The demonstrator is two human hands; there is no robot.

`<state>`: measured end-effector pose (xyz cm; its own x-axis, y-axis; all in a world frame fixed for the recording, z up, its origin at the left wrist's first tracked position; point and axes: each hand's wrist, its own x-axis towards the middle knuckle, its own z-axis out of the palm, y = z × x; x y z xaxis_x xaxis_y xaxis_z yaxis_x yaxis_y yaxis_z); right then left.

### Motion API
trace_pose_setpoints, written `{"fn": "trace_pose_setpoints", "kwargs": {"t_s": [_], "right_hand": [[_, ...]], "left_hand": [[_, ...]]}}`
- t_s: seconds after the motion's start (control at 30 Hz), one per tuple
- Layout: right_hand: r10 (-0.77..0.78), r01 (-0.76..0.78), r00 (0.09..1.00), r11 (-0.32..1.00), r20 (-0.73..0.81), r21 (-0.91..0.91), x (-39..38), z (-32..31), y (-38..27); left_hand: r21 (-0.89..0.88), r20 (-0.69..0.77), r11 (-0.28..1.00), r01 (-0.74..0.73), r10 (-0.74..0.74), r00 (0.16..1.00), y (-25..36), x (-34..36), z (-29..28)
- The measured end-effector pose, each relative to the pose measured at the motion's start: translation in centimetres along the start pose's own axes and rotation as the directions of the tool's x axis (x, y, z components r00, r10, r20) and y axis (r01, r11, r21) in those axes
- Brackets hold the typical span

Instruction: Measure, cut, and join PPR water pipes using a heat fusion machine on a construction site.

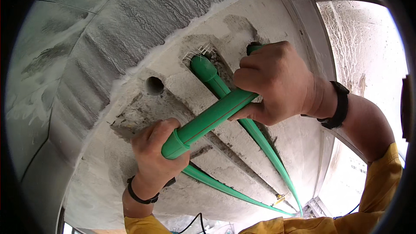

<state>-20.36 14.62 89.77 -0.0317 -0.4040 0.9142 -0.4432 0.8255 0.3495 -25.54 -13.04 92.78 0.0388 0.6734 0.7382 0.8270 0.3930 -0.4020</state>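
Observation:
A short green plastic pipe (pixel 216 115) with a thin red stripe slants across the middle of the view, in front of the wall. My left hand (pixel 158 145) is closed around its lower left end, at a thicker green fitting (pixel 175 144). At the upper right end my right hand (pixel 275 82) is closed on the same pipe, its thumb underneath. Behind it, a longer green pipe (pixel 262 141) runs along a groove to an elbow (pixel 203 67) at a broken patch with white mesh. Another green piece (pixel 253 48) is mostly hidden behind my right hand.
A round hole (pixel 154 86) opens in the rough plaster wall (pixel 173 69). One more green pipe (pixel 234 192) and a brass-coloured fitting (pixel 279 198) lie along the wall toward the bottom. Grey streaked surfacing (pixel 130 30) borders the left; a window frame (pixel 320 39) stands at the right.

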Motion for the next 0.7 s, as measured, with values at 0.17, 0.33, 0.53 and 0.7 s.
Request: {"fn": "trace_pose_setpoints", "kwargs": {"t_s": [0.17,0.33,0.53,0.7], "right_hand": [[-0.005,0.005,1.0,1.0,0.009,-0.004,-0.1,-0.3,-0.3],[-0.03,0.03,1.0,0.999,0.0,0.02,-0.6,1.3,0.5],[-0.051,0.044,0.996,0.995,0.073,0.086,1.1,-0.1,0.9],[-0.168,0.168,0.986,0.985,0.015,0.03,0.8,1.3,0.9]], "left_hand": [[0.0,-0.003,1.0,0.02,-0.02,1.0,0.2,-0.3,-0.2],[0.047,-0.04,0.997,-0.069,0.071,0.997,-0.7,-0.3,0.8],[0.054,-0.087,0.989,-0.135,0.14,0.986,-1.4,0.7,0.8],[-0.019,-0.089,0.996,-0.086,0.084,0.992,-1.9,-0.4,0.9]]}}
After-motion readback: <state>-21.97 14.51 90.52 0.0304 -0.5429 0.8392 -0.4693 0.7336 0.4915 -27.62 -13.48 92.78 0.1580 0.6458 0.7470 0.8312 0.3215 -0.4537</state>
